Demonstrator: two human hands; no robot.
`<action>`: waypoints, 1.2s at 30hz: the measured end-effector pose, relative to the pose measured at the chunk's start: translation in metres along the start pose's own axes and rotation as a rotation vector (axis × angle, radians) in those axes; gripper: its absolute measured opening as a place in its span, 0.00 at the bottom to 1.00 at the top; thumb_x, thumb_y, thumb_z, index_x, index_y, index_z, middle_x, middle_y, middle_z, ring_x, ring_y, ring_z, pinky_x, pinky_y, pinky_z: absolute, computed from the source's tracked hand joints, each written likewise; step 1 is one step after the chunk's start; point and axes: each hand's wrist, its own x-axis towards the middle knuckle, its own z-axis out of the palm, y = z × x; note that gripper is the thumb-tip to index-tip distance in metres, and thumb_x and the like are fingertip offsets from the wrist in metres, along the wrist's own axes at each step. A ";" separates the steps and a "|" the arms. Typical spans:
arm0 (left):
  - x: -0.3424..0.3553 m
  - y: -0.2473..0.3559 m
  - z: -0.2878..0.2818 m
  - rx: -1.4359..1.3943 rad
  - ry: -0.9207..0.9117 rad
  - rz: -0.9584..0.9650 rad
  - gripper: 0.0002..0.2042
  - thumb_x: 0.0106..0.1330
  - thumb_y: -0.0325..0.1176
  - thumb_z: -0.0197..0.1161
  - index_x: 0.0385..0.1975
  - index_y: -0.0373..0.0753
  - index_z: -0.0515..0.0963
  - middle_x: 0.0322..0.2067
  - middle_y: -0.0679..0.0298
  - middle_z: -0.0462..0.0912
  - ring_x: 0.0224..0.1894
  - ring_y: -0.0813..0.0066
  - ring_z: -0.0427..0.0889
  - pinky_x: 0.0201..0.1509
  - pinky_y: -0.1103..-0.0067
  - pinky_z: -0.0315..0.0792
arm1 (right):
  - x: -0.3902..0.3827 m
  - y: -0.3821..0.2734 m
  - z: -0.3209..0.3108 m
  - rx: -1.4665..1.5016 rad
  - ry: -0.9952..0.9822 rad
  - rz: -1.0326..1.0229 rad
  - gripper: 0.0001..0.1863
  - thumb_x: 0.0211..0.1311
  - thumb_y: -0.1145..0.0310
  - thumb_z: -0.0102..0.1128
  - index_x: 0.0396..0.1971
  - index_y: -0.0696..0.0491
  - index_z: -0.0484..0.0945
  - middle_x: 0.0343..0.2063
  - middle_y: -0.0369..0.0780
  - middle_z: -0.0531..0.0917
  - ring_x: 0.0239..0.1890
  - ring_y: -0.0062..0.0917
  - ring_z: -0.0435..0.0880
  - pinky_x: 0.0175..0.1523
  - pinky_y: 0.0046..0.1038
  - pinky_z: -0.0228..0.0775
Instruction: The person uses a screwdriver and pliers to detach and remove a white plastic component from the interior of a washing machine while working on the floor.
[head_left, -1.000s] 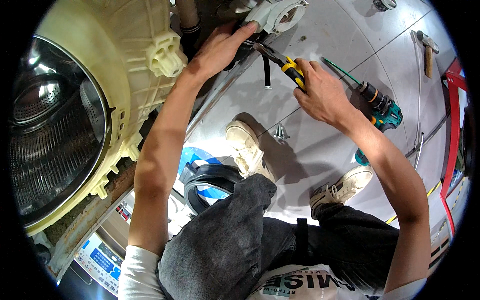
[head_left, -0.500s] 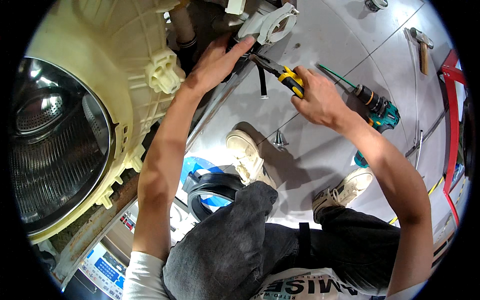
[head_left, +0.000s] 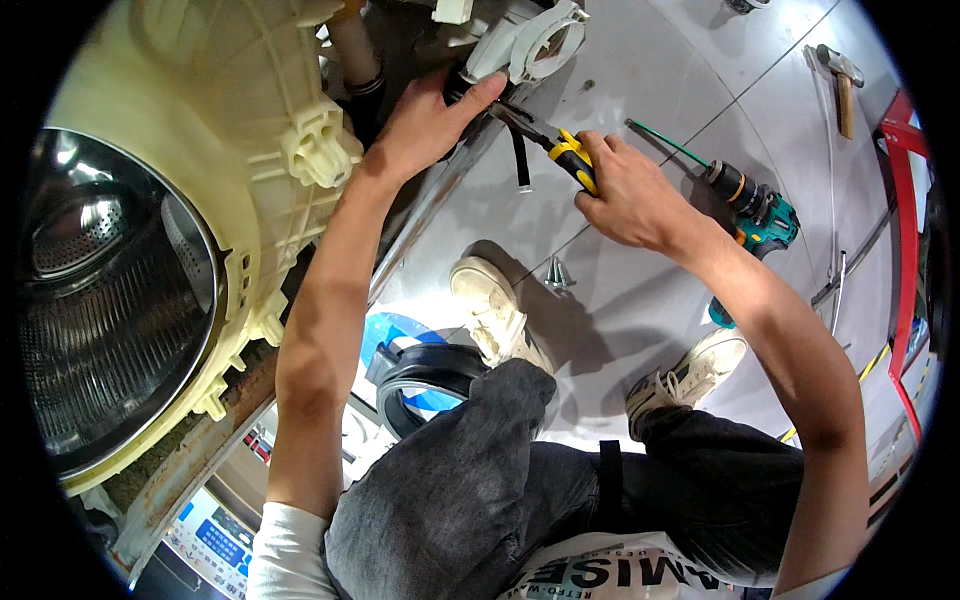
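My right hand [head_left: 630, 192] is closed round the yellow-and-black handles of a pair of pliers [head_left: 572, 160]. The jaws point up and left, reaching a dark part beside my left thumb; what they bite on is too small to make out. My left hand [head_left: 425, 122] curls round something dark just below a white plastic housing [head_left: 540, 48] with a round opening. Its thumb lies along the top, and the other fingers are mostly hidden. A short black strap [head_left: 524, 160] hangs down beneath the plier jaws.
At left stands a cream washing machine tub [head_left: 250, 120] with a steel drum [head_left: 110, 300]. A metal frame edge [head_left: 420, 235] runs below my left hand. On the tiled floor lie a green drill [head_left: 765, 220], a hammer [head_left: 843, 85], several screws [head_left: 559, 274] and a black rubber ring [head_left: 400, 390].
The whole view has shifted slightly. Both hands keep nearly the same places and grips, with the plier jaws still beside my left thumb.
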 end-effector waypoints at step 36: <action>-0.002 0.012 -0.002 0.024 -0.017 -0.056 0.32 0.63 0.59 0.59 0.50 0.31 0.76 0.39 0.54 0.83 0.41 0.66 0.79 0.50 0.72 0.71 | -0.004 -0.006 0.028 0.175 0.140 0.004 0.23 0.57 0.71 0.51 0.54 0.59 0.68 0.42 0.56 0.77 0.44 0.51 0.78 0.52 0.45 0.70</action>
